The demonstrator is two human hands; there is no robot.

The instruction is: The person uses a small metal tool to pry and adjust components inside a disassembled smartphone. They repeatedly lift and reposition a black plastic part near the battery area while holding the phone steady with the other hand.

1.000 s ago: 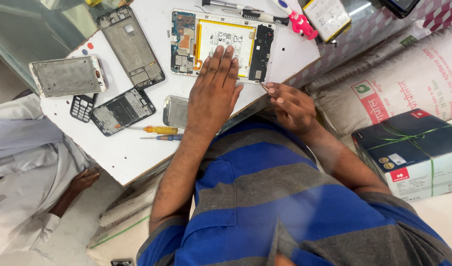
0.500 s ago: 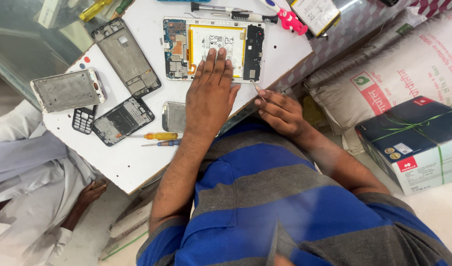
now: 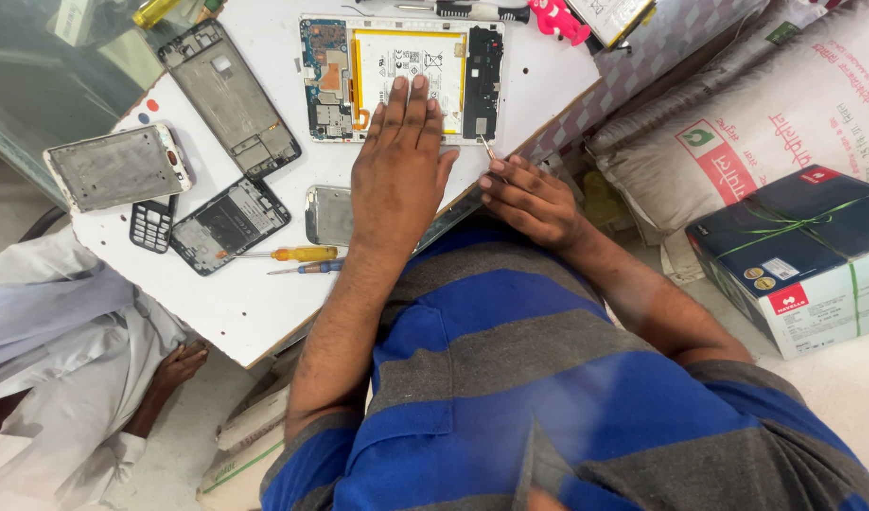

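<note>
White tabletop (image 3: pixel 264 303) carries an opened tablet (image 3: pixel 401 76), back cover off, its pale battery framed in yellow and circuit boards showing at both ends. The left hand (image 3: pixel 401 170) lies flat across the tablet's near edge, fingers stretched out and spread on the battery, gripping nothing. Just right of the tablet's near corner, the right hand (image 3: pixel 534 199) has its fingers curled and pinched on a thin metal tool (image 3: pixel 488 148), the tip touching the tablet's corner.

Beside the left wrist, nearer than the tablet, a small silver phone back (image 3: pixel 328 215) lies partly under the forearm. Further left of it lie two screwdrivers (image 3: pixel 302 260), one yellow-handled, one blue-handled, side by side. Left of the tablet sits a bare phone frame (image 3: pixel 228 99), tilted; below that another opened phone (image 3: pixel 229 225), a keypad piece (image 3: pixel 152 225) and a grey frame (image 3: pixel 117 166) near the table edge.

Beyond the tablet, at the table's far edge, lie a dark tool (image 3: pixel 472 9) and a pink plastic piece (image 3: pixel 559 21).

Right of the tablet, off the table, stand stacked woven sacks (image 3: pixel 756 114) and a dark blue box (image 3: pixel 803 251) tied with green string. Down left, well apart from the tablet, another person in white (image 3: pixel 56 341) sits low, one hand (image 3: pixel 181 364) near the table's underside.
</note>
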